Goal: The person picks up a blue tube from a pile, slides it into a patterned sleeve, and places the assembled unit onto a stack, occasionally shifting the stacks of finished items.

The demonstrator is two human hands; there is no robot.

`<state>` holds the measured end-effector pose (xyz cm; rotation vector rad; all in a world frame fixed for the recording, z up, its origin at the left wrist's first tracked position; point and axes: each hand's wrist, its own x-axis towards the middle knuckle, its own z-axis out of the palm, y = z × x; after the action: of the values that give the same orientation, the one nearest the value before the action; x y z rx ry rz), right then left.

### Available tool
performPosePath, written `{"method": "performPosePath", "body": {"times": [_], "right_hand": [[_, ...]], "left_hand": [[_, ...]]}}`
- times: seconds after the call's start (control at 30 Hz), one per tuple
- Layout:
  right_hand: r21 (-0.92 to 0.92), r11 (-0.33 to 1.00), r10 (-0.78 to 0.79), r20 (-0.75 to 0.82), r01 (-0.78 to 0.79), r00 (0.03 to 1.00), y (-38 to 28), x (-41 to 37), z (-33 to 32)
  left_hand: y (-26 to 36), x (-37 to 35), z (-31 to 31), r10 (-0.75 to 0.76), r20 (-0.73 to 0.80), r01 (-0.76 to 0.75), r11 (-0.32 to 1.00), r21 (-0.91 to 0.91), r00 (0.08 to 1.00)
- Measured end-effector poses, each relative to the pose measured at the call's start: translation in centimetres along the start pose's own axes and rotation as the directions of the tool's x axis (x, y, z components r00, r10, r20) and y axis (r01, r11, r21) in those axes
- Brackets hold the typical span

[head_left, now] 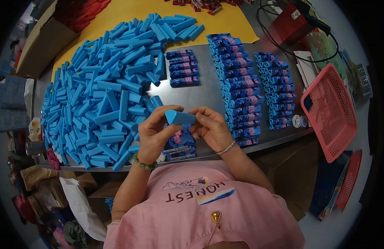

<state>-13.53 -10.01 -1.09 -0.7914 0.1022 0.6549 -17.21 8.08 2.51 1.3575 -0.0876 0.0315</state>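
Holding one blue case (pixel 180 117) in both hands, we have it up in the air, just over the near edge of the grey table (pixel 200 93). Our left hand (pixel 152 133) wraps its fingers and thumb round the left end of the case. Our right hand (pixel 210 126) pinches the right end with its fingertips. Both hands are closed on it, one at each end. We think that is so the case sits steady and level and we can see its long side well.

Right under our hands lies a small stack (pixel 179 146) of cases with pink and blue wrapping. It is close to us, likely so that it is easy to reach.

To our left is a big heap (pixel 100 91) of plain blue cases, lying this way and that. It spreads from the table onto a yellow sheet (pixel 229 23). To our right the wrapped cases lie in neat rows (pixel 241 83), side by side, well apart from the heap. It seems the plain ones and the wrapped ones lie apart so they do not get mixed up.

A pink basket (pixel 331 110) leans at the right edge of the table. Two little tape rolls (pixel 299 121) sit just beside the last row.
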Motion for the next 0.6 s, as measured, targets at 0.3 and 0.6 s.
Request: {"method": "performPosePath", "body": {"times": [0.3,0.6], "right_hand": [[-0.636,0.734,-0.323,-0.022,0.236,0.946,-1.2,-1.3,1.4],[-0.781,0.017,-0.558,0.511,0.625,0.654,-2.2,-1.4,2.3]], "left_hand": [[-0.9,-0.1,0.3,0.087,0.053,-0.097,0.969,0.227,0.995],[-0.6,-0.9,-0.5,-0.017,0.175,-0.058,0.909,0.413,0.984]]}}
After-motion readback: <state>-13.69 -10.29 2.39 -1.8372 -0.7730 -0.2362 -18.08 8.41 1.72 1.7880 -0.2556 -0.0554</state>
